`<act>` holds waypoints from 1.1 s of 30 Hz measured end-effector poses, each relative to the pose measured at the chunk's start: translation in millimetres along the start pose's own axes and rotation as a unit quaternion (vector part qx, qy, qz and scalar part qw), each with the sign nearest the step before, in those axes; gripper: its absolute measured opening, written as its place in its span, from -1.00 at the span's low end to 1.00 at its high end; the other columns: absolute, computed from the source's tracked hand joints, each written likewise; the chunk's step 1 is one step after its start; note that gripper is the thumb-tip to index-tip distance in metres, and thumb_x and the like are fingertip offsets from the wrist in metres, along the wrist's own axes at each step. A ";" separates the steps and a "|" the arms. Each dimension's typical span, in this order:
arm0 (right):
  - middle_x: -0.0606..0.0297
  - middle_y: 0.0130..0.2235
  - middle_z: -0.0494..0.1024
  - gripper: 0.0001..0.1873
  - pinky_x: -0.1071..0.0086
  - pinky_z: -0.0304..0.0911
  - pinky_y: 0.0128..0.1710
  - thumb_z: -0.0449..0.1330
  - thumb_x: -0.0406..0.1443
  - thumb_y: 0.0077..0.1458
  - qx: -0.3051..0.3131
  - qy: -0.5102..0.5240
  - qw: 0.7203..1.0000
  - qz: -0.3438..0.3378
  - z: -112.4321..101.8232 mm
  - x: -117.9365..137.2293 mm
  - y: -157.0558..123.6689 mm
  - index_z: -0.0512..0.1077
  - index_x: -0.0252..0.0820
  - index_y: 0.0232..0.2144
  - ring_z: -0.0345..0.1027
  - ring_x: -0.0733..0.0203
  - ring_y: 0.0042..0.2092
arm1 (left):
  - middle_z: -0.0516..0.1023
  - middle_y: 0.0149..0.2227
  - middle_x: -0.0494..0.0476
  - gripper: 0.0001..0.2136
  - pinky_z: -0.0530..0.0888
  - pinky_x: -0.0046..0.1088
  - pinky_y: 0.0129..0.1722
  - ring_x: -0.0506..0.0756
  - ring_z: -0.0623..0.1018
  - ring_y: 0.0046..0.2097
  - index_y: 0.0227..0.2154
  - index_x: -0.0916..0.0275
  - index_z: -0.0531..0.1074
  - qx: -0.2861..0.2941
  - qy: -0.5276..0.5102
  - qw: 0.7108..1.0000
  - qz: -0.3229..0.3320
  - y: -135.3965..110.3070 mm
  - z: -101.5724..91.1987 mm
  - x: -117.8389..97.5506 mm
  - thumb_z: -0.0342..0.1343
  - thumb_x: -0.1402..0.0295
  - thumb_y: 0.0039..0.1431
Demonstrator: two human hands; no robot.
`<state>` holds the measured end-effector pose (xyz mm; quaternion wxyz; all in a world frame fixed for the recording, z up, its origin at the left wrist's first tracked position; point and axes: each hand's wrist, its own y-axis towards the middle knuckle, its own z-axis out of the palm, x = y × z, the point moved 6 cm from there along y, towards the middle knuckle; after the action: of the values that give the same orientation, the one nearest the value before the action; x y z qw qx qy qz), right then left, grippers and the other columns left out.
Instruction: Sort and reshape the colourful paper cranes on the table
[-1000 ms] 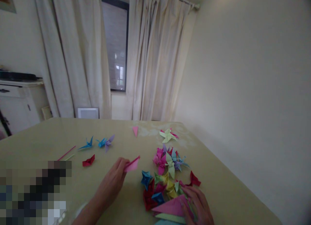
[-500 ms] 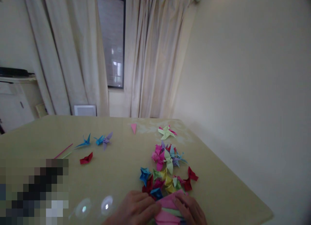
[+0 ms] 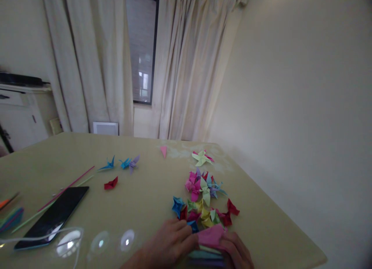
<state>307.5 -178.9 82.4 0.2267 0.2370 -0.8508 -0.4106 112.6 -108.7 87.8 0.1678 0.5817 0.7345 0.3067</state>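
The left hand (image 3: 171, 240) comes in from the bottom edge, its forearm slanting up and to the right, the back of the hand turned upward. Its fingers are bent and partly closed, reaching the left edge of the pink paper (image 3: 210, 235); whether they pinch it or only press on it, I cannot tell. The right hand (image 3: 236, 251) faces it from the other side, fingers curled closed over the paper's right end — its wrist lies outside the view and its thumb is hidden.

The pink paper sits between the two hands near the bottom of the view, on top of pale green and blue sheets (image 3: 205, 255) that show below its front edge. The hands stand close together, only the paper stack between them.

Just beyond the knuckles — near the left fingers especially — lies a cluster of small folded paper shapes, with a blue folded piece (image 3: 192, 225) right by the left hand and a yellow one (image 3: 207, 222) behind the paper. All of this rests on the pale table (image 3: 261, 230).
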 end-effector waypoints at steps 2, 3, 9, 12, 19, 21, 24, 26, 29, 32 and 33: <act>0.20 -0.29 0.65 -0.78 0.38 0.54 -0.30 0.06 -0.25 0.45 -0.027 0.019 0.998 0.046 -1.6 -6.3 3.2 0.53 -0.01 -0.15 0.61 0.11 -0.30 | 0.49 -0.42 0.03 -0.86 0.29 -0.37 -0.38 0.06 0.44 -0.39 -0.25 0.20 0.43 -0.017 0.040 0.997 -0.056 -8.1 -11.0 29.9 0.03 0.34 0.47; 0.20 -0.29 0.64 -0.78 0.38 0.54 -0.30 0.06 -0.24 0.45 -0.036 0.027 0.997 0.066 -1.9 -9.6 3.8 0.52 -0.02 -0.16 0.61 0.11 -0.29 | 0.51 -0.40 0.05 -0.85 0.33 -0.38 -0.32 0.07 0.46 -0.36 -0.24 0.19 0.45 -0.025 0.073 0.991 -0.107 -15.5 -17.2 50.1 0.01 0.39 0.47; 0.26 -0.38 0.54 -0.75 0.45 0.47 -0.33 0.07 -0.23 0.45 -0.026 0.067 0.990 0.121 3.4 -24.2 -1.4 0.48 -0.09 -0.28 0.51 0.17 -0.36 | 0.45 0.24 0.42 -0.63 0.40 -0.04 0.08 0.39 0.45 0.18 0.20 0.29 0.44 0.044 0.302 0.789 -0.532 -114.7 -53.3 169.5 -0.06 0.39 0.43; 0.30 -0.41 0.50 -0.72 0.45 0.44 -0.33 0.06 -0.24 0.46 -0.006 0.070 0.989 0.131 8.6 -27.5 -4.9 0.43 -0.08 -0.34 0.47 0.20 -0.39 | 0.25 0.39 0.51 -0.52 0.35 0.08 0.17 0.50 0.28 0.34 0.33 0.36 0.30 0.081 0.307 0.712 -0.626 -158.2 -57.4 190.0 -0.09 0.29 0.45; 0.35 -0.43 0.40 -0.72 0.44 0.39 -0.37 0.19 -0.26 0.37 0.016 0.031 0.994 0.105 17.6 -24.9 -4.5 0.30 -0.08 -0.43 0.39 0.22 -0.41 | 0.56 0.07 0.41 -0.57 0.44 -0.14 0.03 0.34 0.54 0.04 0.22 0.34 0.39 0.117 0.240 0.742 -0.614 -164.8 -43.8 204.2 -0.21 0.35 0.44; 0.36 -0.43 0.37 -0.71 0.44 0.36 -0.40 0.21 -0.27 0.35 0.014 0.014 0.994 0.104 18.1 -24.4 -4.0 0.26 -0.08 -0.43 0.36 0.23 -0.42 | 0.59 0.01 0.41 -0.59 0.44 -0.14 0.04 0.32 0.56 -0.01 0.14 0.35 0.44 0.111 0.231 0.760 -0.598 -161.6 -40.7 208.2 -0.21 0.38 0.42; 0.36 -0.43 0.35 -0.74 0.43 0.34 -0.45 0.21 -0.29 0.33 0.001 -0.005 0.994 0.106 16.2 -22.8 -2.6 0.26 -0.07 -0.41 0.33 0.23 -0.44 | 0.60 0.01 0.43 -0.60 0.44 -0.11 0.08 0.32 0.57 0.00 0.13 0.36 0.44 0.068 0.201 0.789 -0.576 -162.3 -36.7 214.6 -0.17 0.35 0.40; 0.33 -0.39 0.39 -0.81 0.41 0.39 -0.42 0.21 -0.28 0.32 -0.005 -0.014 0.994 0.108 14.8 -22.1 -1.4 0.30 -0.08 -0.36 0.38 0.20 -0.40 | 0.59 0.01 0.43 -0.59 0.47 -0.12 0.08 0.31 0.58 0.01 0.14 0.36 0.42 0.027 0.166 0.805 -0.569 -165.7 -34.7 219.5 -0.12 0.28 0.37; 0.20 -0.27 0.48 -0.93 0.32 0.50 -0.26 0.22 -0.24 0.32 -0.012 -0.033 0.994 0.107 13.1 -23.0 -0.9 0.41 -0.09 -0.22 0.49 0.09 -0.25 | 0.58 -0.01 0.39 -0.57 0.52 -0.13 0.06 0.30 0.60 -0.03 0.06 0.33 0.47 -0.014 0.106 0.806 -0.582 -173.6 -32.1 227.5 -0.02 0.17 0.28; 0.12 -0.16 0.52 -0.87 0.24 0.53 -0.14 0.24 -0.21 0.31 -0.021 -0.052 0.994 0.091 10.9 -24.2 -1.8 0.47 -0.09 -0.13 0.52 0.02 -0.13 | 0.60 -0.05 0.34 -0.59 0.53 -0.15 0.05 0.27 0.62 -0.08 -0.07 0.29 0.53 -0.035 0.051 0.795 -0.603 -179.3 -30.9 232.2 0.05 0.10 0.20; 0.11 -0.15 0.52 -0.86 0.23 0.53 -0.12 0.24 -0.21 0.31 -0.022 -0.055 0.995 0.085 10.2 -24.6 -2.3 0.48 -0.09 -0.12 0.52 0.01 -0.12 | 0.62 -0.07 0.32 -0.60 0.54 -0.16 0.04 0.26 0.63 -0.10 -0.09 0.28 0.53 -0.042 0.035 0.792 -0.609 -180.2 -30.9 232.6 0.07 0.09 0.18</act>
<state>321.4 -159.6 70.1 0.2188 0.1357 -0.8698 -0.4210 -103.6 81.8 20.4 0.3184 -0.0042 0.9284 0.1914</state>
